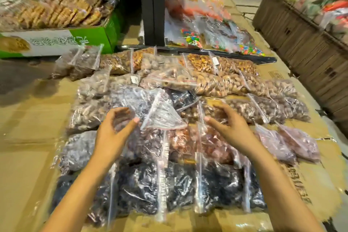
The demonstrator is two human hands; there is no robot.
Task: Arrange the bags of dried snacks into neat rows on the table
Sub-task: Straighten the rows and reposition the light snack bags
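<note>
Several clear zip bags of dried snacks lie in rows on a cardboard-covered table [28,165]: black ones nearest [143,190], reddish ones [180,143] in the middle, tan nuts [216,81] farther back. One bag of dark purple pieces [143,103] lies crooked on top of the middle rows, its loose flap pointing toward me. My left hand [114,128] hovers just left of that flap, fingers loosely curled, holding nothing. Over the brown bags to the flap's right hovers my right hand [227,122], fingers spread and relaxed.
A green-and-white carton [56,41] with stacked biscuit packs stands at the back left. A black post [152,5] rises behind the rows, bags of coloured sweets [207,39] beside it. A wooden display stand [301,43] runs along the right.
</note>
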